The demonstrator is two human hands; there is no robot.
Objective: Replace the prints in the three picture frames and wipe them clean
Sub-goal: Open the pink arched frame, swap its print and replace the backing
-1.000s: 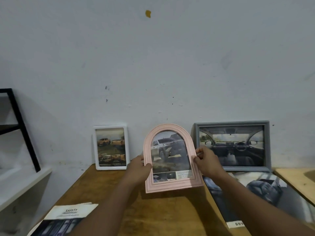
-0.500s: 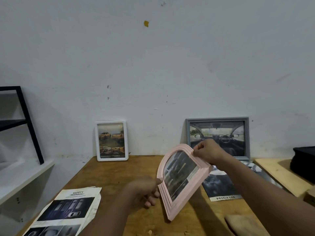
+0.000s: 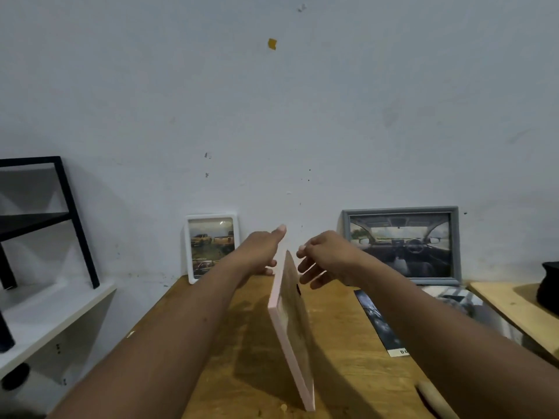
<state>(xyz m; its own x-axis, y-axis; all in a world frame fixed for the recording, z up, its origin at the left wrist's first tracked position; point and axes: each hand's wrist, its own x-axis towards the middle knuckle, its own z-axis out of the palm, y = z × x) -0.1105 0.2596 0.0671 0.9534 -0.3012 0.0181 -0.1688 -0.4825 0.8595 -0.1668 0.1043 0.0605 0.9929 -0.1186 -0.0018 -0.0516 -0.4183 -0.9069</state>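
A person stood at a wooden table [image 3: 230,358] pushed against a pale wall, both bare forearms reaching forward. Between the hands a pink frame [image 3: 292,331] was turned almost edge-on to the camera, its brown backing facing right and its lower corner near the table's front edge; whether that corner touched the wood could not be told. The left hand [image 3: 260,252] was on the frame's far side, fingers hidden, so its grip could not be told. The right hand [image 3: 326,258] was spread open just beside the top edge, its fingers loosely curled and seemingly not gripping anything. A white frame [image 3: 211,247] and a grey frame [image 3: 402,244] leaned against the wall behind, with a loose print [image 3: 378,322] lying flat to the right. With so little hold, the pink frame looked likely to topple or slip off the front edge, perhaps cracking its glazing.
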